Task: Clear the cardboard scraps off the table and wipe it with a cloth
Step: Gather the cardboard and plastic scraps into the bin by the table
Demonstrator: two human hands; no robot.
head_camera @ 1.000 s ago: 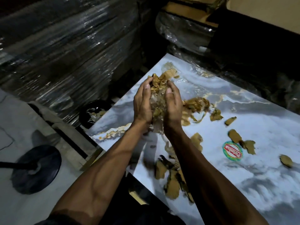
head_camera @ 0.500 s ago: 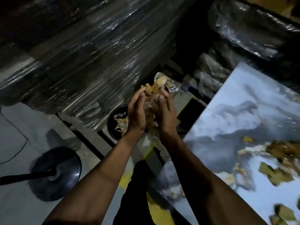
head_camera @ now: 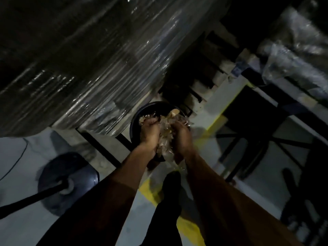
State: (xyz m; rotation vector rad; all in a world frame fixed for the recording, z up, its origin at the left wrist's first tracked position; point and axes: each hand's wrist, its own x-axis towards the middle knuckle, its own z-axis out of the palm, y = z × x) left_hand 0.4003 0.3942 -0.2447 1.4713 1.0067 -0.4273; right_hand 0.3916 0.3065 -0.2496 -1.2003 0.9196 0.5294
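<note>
Brown cardboard scraps mixed with crinkled clear plastic film [head_camera: 166,134] sit bunched between left hand [head_camera: 149,129] and right hand [head_camera: 181,133], both curled around the wad, directly above round black bin [head_camera: 136,119] on the floor. Judgement: lower into the rim, then part both hands together so nothing spills. Bench out of view. Pale floor [head_camera: 17,157], yellow line [head_camera: 188,226], shrink-wrapped pallet stack [head_camera: 88,59], black round stand base [head_camera: 67,176] nearby.

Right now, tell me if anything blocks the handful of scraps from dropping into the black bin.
Nothing visible does. The left hand and right hand hold the scraps directly over the open black bin, which already has scraps inside.
</note>
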